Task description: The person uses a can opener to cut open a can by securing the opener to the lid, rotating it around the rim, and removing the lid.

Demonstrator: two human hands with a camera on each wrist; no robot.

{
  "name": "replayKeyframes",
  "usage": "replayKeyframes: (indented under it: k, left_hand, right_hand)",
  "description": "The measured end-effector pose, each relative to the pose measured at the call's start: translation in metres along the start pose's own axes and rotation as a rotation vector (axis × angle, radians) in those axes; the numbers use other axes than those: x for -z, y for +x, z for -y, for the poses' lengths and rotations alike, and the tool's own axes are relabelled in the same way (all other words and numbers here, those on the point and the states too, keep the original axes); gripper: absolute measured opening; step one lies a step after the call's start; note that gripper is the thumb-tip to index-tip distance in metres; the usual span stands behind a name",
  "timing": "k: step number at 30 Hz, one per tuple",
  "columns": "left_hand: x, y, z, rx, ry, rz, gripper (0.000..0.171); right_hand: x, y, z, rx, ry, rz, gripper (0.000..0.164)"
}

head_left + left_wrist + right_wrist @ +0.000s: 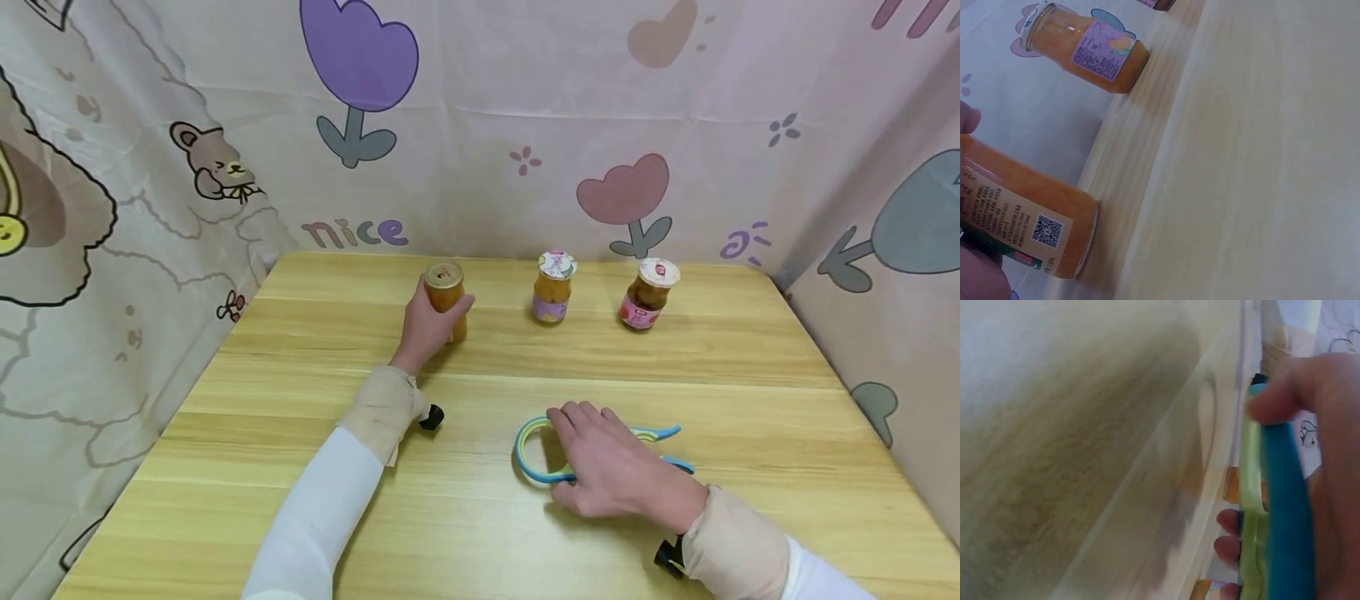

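At the back left of the table, my left hand [426, 327] grips a tall glass jar [456, 329] with orange contents and a gold lid. A printed label with a square code shows on this jar [1054, 206] in the left wrist view. The jar is upright, at or just above the tabletop. Nearer the front right, my right hand [611, 462] holds a blue-and-green jar opener [521, 454], a rounded loop with two arms. In the right wrist view its blue side [1288, 519] lies under my thumb, with fingertips on the green side; the palm hides part of it.
A small jar with a purple label [551, 304] stands to the right of the gripped jar. Further right is a dark jar with a pink label [641, 308]. Both have white patterned lids. A printed cloth [480, 167] hangs behind the wooden table [480, 533] and at both sides.
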State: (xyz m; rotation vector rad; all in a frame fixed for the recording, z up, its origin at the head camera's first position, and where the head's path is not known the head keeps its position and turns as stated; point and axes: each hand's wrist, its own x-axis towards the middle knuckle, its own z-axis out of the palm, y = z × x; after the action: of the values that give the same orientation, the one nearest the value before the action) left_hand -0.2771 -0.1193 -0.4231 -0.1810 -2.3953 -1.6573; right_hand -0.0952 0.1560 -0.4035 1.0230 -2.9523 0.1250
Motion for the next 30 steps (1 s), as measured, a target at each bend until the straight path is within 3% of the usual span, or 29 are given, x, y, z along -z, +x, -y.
replayKeyframes:
  k: [7, 13, 17, 22, 30]
  left_hand:
    - [0.004, -0.01, 0.002, 0.018, 0.001, 0.029, 0.074]
    - [0.006, -0.019, -0.001, 0.039, -0.003, 0.039, 0.076]
    - [0.007, -0.026, -0.005, 0.057, -0.001, 0.071, 0.075]
    - [0.007, -0.036, -0.01, 0.05, -0.009, 0.109, 0.072]
    - [0.005, -0.052, -0.021, 0.016, -0.026, 0.152, 0.067]
  right_hand:
    - [-0.004, 0.0, 0.002, 0.006, -0.047, -0.029, 0.075]
    - [0.0, 0.004, 0.005, -0.045, -0.031, -0.039, 0.092]
    - [0.005, 0.008, 0.003, -0.065, -0.017, -0.07, 0.089]
    - [0.012, 0.013, -0.001, -0.037, -0.019, -0.133, 0.087]
    - [0.022, 0.019, -0.002, -0.052, 0.004, -0.152, 0.085]
